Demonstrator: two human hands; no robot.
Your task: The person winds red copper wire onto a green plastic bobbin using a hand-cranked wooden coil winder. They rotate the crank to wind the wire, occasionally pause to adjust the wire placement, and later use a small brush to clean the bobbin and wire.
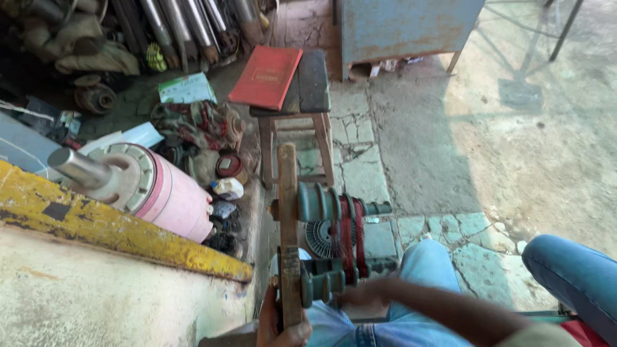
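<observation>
An upright wooden bar (287, 212) carries green winding formers (319, 204) with dark red wire coils (348, 234) wound across them. My left hand (283, 328) grips the bar's lower end at the bottom of the view. My right arm reaches in from the lower right, and my right hand (360, 293) closes on the lower green former (324, 283) beside the wire. The hand is blurred, so its fingers are hard to make out. My knees in blue jeans (424, 270) are under the bar.
A pink motor body (173, 196) with a steel shaft (77, 167) lies on a concrete ledge with a yellow edge (109, 228). Ahead stand a wooden stool (308, 96) bearing a red book (267, 76), rags, metal pipes and a blue cabinet (405, 29). A fan grille (319, 239) lies on the cracked floor.
</observation>
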